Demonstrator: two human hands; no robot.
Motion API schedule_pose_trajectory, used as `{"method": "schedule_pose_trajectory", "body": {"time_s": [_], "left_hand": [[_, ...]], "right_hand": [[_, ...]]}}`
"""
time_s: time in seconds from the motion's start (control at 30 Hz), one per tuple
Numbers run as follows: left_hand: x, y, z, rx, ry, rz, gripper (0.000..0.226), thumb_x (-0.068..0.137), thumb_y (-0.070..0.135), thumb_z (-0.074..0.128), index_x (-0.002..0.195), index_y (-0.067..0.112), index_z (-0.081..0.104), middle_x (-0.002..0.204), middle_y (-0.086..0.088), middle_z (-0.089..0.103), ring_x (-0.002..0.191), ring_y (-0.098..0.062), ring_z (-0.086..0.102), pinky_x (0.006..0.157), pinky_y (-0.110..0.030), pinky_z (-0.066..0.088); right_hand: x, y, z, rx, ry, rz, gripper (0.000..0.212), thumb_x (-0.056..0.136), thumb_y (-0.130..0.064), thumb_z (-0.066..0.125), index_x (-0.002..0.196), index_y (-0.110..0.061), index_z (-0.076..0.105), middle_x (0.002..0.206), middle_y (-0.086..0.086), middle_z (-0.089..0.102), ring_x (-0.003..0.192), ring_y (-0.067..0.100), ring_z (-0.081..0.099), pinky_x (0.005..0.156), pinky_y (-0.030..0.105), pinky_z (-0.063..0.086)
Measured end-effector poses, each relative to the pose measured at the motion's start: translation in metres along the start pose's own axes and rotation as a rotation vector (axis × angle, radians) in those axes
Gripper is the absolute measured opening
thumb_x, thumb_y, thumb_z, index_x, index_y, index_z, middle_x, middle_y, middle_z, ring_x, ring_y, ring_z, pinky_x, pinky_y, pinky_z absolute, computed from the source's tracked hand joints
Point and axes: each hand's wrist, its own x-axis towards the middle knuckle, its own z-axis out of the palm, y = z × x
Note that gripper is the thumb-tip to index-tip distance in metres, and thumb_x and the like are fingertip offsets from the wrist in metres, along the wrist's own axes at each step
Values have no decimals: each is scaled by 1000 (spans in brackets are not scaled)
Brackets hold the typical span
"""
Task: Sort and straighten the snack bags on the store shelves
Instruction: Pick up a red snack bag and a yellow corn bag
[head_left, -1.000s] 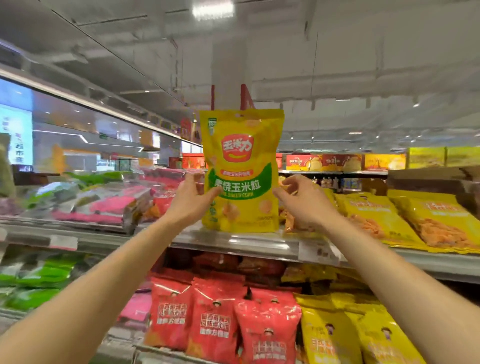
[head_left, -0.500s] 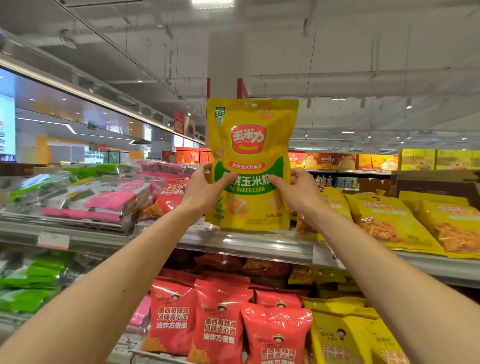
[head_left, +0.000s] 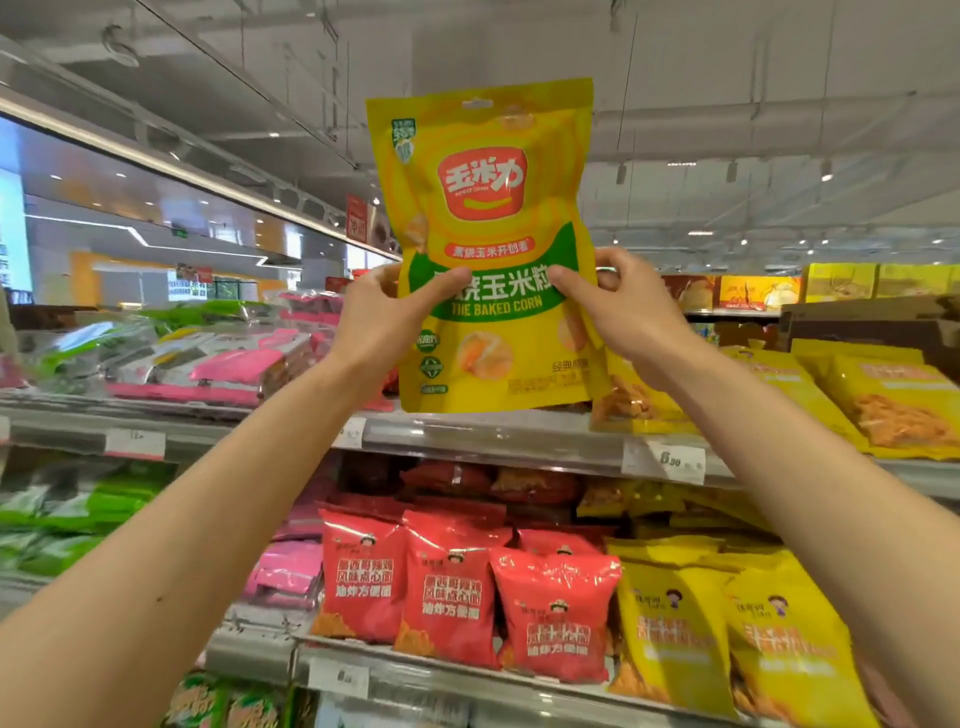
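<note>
A yellow baked corn bag (head_left: 483, 218) with a red logo and green band stands upright over the front edge of the top shelf (head_left: 498, 434). My left hand (head_left: 387, 317) grips its left edge, thumb across the green band. My right hand (head_left: 623, 306) pinches its right edge at the same height. Behind the bag's lower right, an orange-yellow snack bag (head_left: 631, 397) lies on the shelf, partly hidden.
Yellow snack bags (head_left: 893, 405) lie flat at the right of the top shelf, pink and green packs (head_left: 208, 364) at the left. Below stand red bags (head_left: 452, 587) and yellow bags (head_left: 675, 634). A price tag (head_left: 667, 460) hangs on the shelf edge.
Both hands have raised the bag higher and slightly right, and it now fills more of the view. The grip on both edges stays the same.
</note>
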Motion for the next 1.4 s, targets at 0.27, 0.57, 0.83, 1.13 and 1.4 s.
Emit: {"method": "schedule_pose_trajectory", "body": {"time_s": [0.27,0.57,0.83,1.13,1.4], "left_hand": [[-79,-21,45,-138,-54,-71,63,73,45,87,123,19,59,107,11,75,94,2,72,84,-27,56],[-193,-23,129,-232,-235,-181,58,77,31,86,125,11,61,110,4,77,100,-10,74,87,-31,58],[-322,-5,236,-219,-403,-320,58,63,34,87,114,15,69,102,6,79,93,-9,75,76,-22,59],[-456,-32,321,-152,-519,-655,50,59,34,87,104,19,71,101,2,80,95,-17,76,86,-38,59],[-486,-86,344,-130,-522,-800,50,66,40,85,111,22,72,109,5,78,104,-15,74,99,-46,55]], "right_hand": [[-90,32,-45,-3,66,71,35,95,-27,71,124,-9,61,102,-5,78,89,6,76,73,30,62],[-205,60,-146,-47,97,178,26,95,-19,71,118,-11,62,99,-8,79,95,6,75,79,22,58],[-319,102,-278,-44,41,347,23,95,-15,69,116,-8,59,97,-6,78,78,0,74,60,14,54],[-435,190,-371,42,-91,713,20,93,-19,73,108,-14,62,102,0,79,84,12,76,66,32,60],[-461,259,-359,100,-128,813,9,94,-16,71,102,-17,68,99,-1,80,83,36,75,73,44,64]]}}
